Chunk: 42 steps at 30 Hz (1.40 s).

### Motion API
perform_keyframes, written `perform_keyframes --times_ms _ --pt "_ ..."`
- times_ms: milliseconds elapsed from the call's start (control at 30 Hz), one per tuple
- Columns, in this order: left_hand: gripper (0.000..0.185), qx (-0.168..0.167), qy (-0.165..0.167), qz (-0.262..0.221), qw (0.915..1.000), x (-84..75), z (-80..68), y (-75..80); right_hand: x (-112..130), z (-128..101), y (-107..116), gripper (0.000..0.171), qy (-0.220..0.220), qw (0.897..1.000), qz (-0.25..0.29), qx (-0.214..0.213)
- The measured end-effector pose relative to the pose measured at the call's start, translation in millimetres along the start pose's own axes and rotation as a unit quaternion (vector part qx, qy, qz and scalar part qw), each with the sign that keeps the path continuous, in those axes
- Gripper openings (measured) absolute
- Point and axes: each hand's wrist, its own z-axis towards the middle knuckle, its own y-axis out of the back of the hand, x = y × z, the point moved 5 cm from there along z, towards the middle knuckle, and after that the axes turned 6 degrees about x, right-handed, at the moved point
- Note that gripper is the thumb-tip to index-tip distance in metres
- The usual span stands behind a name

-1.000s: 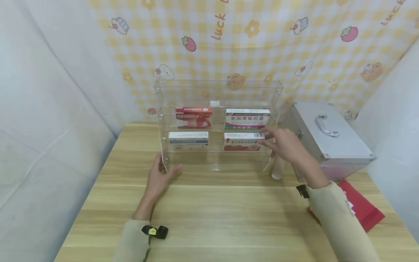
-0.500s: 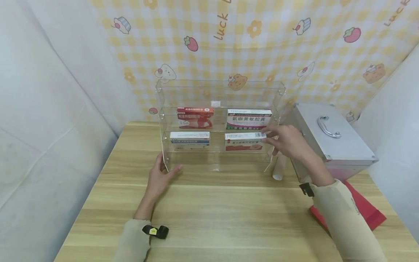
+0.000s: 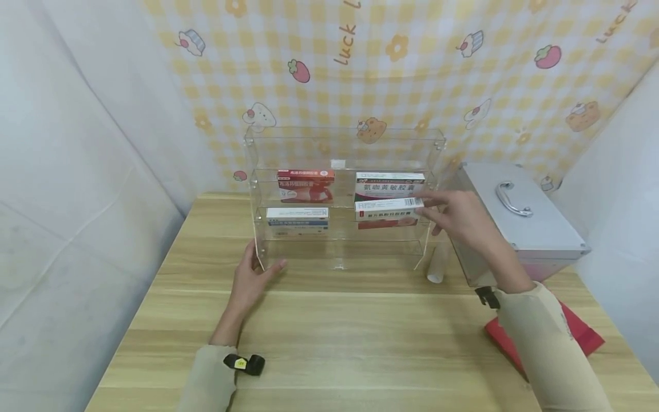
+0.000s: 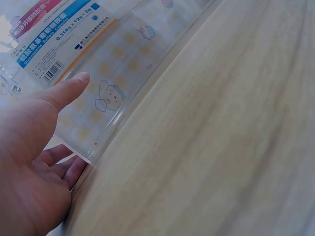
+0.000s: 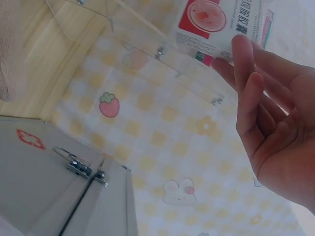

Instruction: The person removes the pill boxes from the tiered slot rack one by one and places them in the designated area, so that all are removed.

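Observation:
A clear acrylic display rack (image 3: 338,249) with stepped shelves stands on the table. My right hand (image 3: 458,220) pinches the right end of a white-and-red medicine box (image 3: 388,209), which is tilted and raised in front of the rack's right side. In the right wrist view, the thumb and fingertips (image 5: 242,51) are at the end of that box. At the rack's lower left corner, my left hand (image 3: 249,283) grips the side panel, thumb in front and fingers behind. Just above that thumb, a blue-and-white medicine box (image 4: 64,37) sits on the lower shelf.
A red medicine box (image 3: 306,187) and a white-and-green one (image 3: 389,184) stand on the shelf above. Right of the rack are a silver metal case (image 3: 535,223) with a handle, a white tube (image 3: 436,269) and a red packet (image 3: 579,332). A checked cloth (image 3: 329,74) hangs behind.
My right hand has lifted the white-and-red medicine box up off the lower right shelf, its right end higher. The left hand stays at the rack's corner.

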Motion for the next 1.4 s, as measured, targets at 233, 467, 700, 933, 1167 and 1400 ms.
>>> perform_keyframes --times_ms 233,467,700,933,1167,1400 --pt "0.094 -0.003 0.005 0.006 1.0 1.1 -3.2 1.1 4 -7 16 0.032 -0.005 0.998 0.016 -0.055" --pt "0.094 -0.001 0.011 0.01 0.9999 2.9 -3.2 2.8 11 -19 27 0.031 0.03 0.996 0.042 -0.07" --pt "0.091 -0.003 0.0 0.001 1.0 0.9 -0.8 3.9 8 -33 27 0.029 0.004 0.997 0.062 -0.044" --pt "0.091 -0.005 0.0 0.0 1.0 -0.4 -0.8 4.2 0 -43 13 0.029 -0.003 0.993 0.117 0.0" --pt "0.092 -0.005 0.0 0.004 1.0 -1.3 -0.9 4.2 -17 -50 -19 0.031 -0.029 0.984 0.16 0.073" --pt "0.091 -0.002 0.002 -0.001 1.0 0.3 0.0 0.8 -43 -63 -51 0.03 -0.07 0.961 0.231 0.136"
